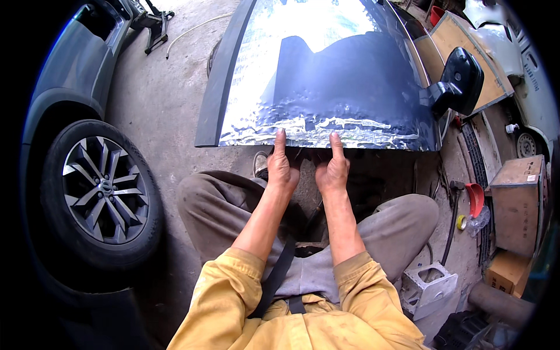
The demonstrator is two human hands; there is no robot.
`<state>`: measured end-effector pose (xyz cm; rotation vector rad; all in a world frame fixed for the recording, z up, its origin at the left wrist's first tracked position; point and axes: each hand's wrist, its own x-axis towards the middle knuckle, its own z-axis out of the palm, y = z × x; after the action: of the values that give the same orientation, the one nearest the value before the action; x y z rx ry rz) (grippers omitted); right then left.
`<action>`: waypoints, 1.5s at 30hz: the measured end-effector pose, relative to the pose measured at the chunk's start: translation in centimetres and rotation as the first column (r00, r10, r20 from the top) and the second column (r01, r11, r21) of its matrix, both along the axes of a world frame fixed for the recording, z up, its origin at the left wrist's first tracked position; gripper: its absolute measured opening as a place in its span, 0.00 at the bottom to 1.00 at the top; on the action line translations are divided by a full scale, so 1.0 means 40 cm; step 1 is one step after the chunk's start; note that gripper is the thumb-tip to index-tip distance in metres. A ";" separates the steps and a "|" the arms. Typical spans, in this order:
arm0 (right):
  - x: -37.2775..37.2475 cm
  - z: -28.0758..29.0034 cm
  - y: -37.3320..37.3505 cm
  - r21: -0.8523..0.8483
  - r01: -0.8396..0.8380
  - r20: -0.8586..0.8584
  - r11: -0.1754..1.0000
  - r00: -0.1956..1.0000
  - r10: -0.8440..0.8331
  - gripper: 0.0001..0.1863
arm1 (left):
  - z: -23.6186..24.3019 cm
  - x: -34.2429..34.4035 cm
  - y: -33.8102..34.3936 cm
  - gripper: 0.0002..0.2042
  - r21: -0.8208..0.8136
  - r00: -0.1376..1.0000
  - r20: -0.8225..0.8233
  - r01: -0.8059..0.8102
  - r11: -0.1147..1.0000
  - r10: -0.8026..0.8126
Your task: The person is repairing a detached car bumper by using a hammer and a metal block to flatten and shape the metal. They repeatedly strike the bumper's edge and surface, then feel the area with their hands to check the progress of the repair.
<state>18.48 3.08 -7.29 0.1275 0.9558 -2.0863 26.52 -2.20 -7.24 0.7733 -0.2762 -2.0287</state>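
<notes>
A dark car door point(356, 81) lies outer side up in front of me, its glossy paint mirroring bright light. Along its near edge runs a band of torn, wrinkled silvery-white material point(326, 134), with small dents just beyond it. My left hand point(282, 166) grips that edge left of the middle, thumb on top. A short way to the right, my right hand point(333, 168) holds the same edge, its thumb also pointing away from me. Both hands' fingers curl beneath the door and are mostly hidden. A black side mirror point(461, 80) sticks out at the door's right.
At left stands a grey car with its wheel point(105, 186) close by. Wooden boxes point(516, 204), a red curved piece point(475, 198), a hammer point(457, 186) and a white metal block point(429, 287) are at right. My bent knees flank my arms. Concrete floor point(154, 87) shows at left.
</notes>
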 end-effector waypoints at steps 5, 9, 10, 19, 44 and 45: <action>-0.004 -0.023 -0.006 -0.009 0.042 -0.045 0.999 0.998 -0.042 0.20 | -0.048 -0.036 -0.021 0.17 -0.083 0.989 0.100 -0.102 0.991 0.110; 0.001 -0.016 -0.010 -0.035 0.055 -0.001 0.998 0.998 -0.055 0.20 | -0.056 -0.032 -0.023 0.16 -0.142 0.983 0.135 -0.106 0.984 0.126; 0.001 -0.014 -0.010 -0.044 0.048 -0.015 0.998 0.999 -0.049 0.21 | -0.049 -0.031 -0.021 0.16 -0.145 0.984 0.132 -0.102 0.984 0.122; 0.014 -0.003 -0.008 -0.090 0.001 -0.059 0.996 0.998 -0.006 0.23 | -0.034 -0.030 -0.015 0.18 -0.152 0.982 0.138 -0.105 0.983 0.126; 0.008 -0.023 -0.005 -0.069 0.024 -0.125 0.997 0.992 -0.033 0.24 | -0.010 -0.020 -0.003 0.17 -0.107 0.992 0.109 -0.054 0.993 0.066; 0.002 -0.025 -0.003 -0.076 0.025 -0.125 0.997 0.992 -0.034 0.24 | 0.014 -0.021 0.001 0.18 -0.063 0.995 0.097 -0.031 0.998 0.037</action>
<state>18.57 2.94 -8.28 -0.0299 0.9544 -2.1756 25.69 -2.18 -6.69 0.8351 -0.3781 -1.9441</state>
